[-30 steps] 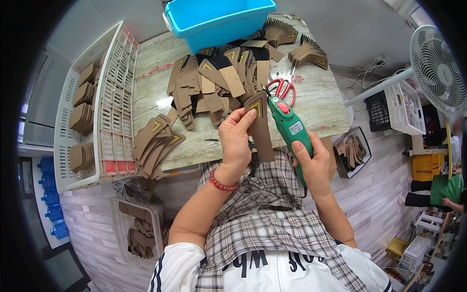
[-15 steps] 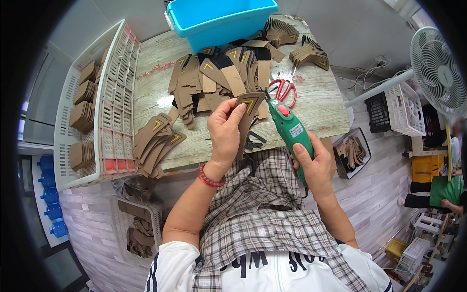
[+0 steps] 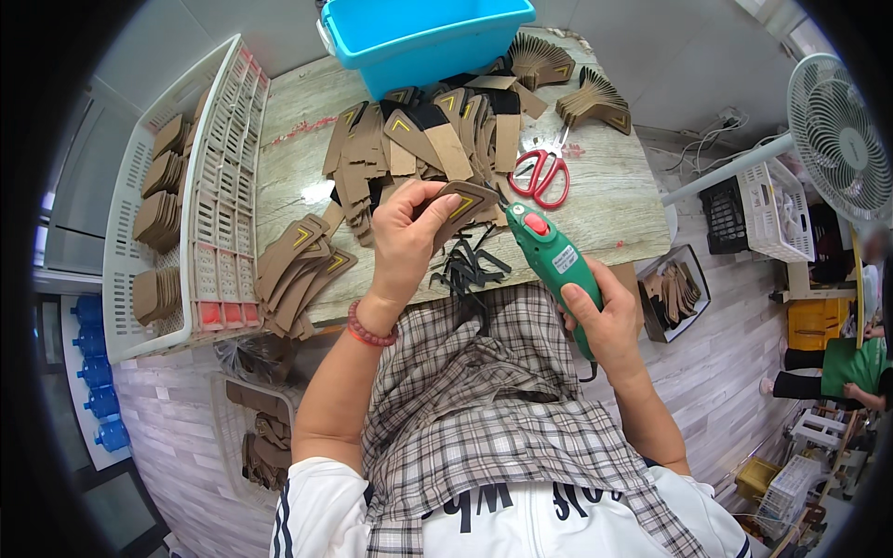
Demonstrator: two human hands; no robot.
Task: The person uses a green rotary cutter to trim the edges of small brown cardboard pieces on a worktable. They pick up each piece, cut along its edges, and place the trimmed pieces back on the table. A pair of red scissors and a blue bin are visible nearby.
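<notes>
My left hand (image 3: 405,232) is closed around a brown curved piece (image 3: 465,200) with a yellow V-shaped mark, thumb on top and fingers underneath. The piece is held tilted over the table's near edge, mostly in the open between hand and tool. In my right hand (image 3: 606,321) is a green handheld electric cutter (image 3: 549,249) with a red switch, gripped round its body. The cutter's dark tip points up and left, close to the piece's right end; whether they touch I cannot tell. Thin black scraps (image 3: 470,265) lie below the piece, at the table edge.
Many similar brown pieces (image 3: 409,139) are heaped beyond my hands, before a blue bin (image 3: 433,46). Red-handled scissors (image 3: 553,181) lie right of the heap. A white crate (image 3: 219,195) of stacked pieces stands left. At right are a fan (image 3: 842,139) and a box (image 3: 674,293).
My left hand has moved left with the brown piece, which has turned flatter and away from the cutter. The cutter's tip has dropped slightly. More of the black scraps now shows.
</notes>
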